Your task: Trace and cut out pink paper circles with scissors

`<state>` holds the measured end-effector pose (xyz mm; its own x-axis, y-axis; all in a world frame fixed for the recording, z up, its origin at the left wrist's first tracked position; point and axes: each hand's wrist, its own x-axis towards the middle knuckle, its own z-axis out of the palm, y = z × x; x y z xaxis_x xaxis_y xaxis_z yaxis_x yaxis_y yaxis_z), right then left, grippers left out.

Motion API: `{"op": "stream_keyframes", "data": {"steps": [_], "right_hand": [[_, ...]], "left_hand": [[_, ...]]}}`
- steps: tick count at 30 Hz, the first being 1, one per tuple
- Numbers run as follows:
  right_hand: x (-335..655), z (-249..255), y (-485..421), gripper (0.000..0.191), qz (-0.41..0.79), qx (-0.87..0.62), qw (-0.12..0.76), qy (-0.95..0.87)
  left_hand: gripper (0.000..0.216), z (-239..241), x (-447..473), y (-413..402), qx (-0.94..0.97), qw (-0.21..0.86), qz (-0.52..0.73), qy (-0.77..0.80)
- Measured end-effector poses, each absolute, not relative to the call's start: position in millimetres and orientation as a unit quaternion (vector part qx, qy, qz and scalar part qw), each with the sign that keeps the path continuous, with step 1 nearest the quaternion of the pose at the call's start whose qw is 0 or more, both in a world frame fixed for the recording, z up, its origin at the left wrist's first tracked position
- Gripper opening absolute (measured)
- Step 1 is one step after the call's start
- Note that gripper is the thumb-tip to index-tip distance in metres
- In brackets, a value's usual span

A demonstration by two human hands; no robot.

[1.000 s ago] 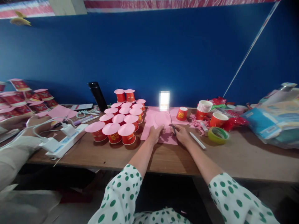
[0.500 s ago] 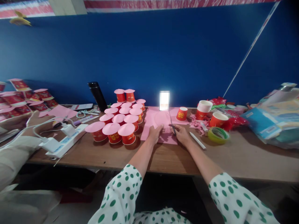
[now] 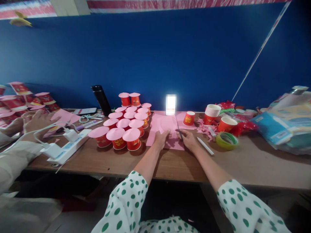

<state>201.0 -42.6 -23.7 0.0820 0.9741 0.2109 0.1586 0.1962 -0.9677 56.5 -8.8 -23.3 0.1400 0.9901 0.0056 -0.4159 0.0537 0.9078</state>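
Observation:
My left hand (image 3: pixel 160 138) is closed on a piece of pink paper (image 3: pixel 168 124) with a rounded top, held just above a pink sheet (image 3: pixel 155 129) on the wooden table (image 3: pixel 243 161). My right hand (image 3: pixel 188 139) grips scissors (image 3: pixel 179 128), whose blades point up along the right edge of the held paper. Both forearms come out of white sleeves with green dots.
Several red paper cups with pink lids (image 3: pixel 123 126) stand left of my hands. A white pen (image 3: pixel 205 146), a green tape roll (image 3: pixel 226 140), stacked cups (image 3: pixel 211 114) and pink scraps lie to the right. A power strip (image 3: pixel 68 147) and another person's hands (image 3: pixel 31 121) are at the left.
My hands, the paper and the scissors have hardly moved. The other person's hands at the far left have shifted a little up and right.

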Motion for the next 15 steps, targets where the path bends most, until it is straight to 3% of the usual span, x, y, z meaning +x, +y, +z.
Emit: {"op": "stream_keyframes", "data": {"steps": [15], "right_hand": [[198.6,-21.3,-43.8,0.048,0.409,-0.500,0.544,-0.535]], "left_hand": [[0.025,-26.3,56.6,-8.7,0.436,0.634,0.542,0.338]]}}
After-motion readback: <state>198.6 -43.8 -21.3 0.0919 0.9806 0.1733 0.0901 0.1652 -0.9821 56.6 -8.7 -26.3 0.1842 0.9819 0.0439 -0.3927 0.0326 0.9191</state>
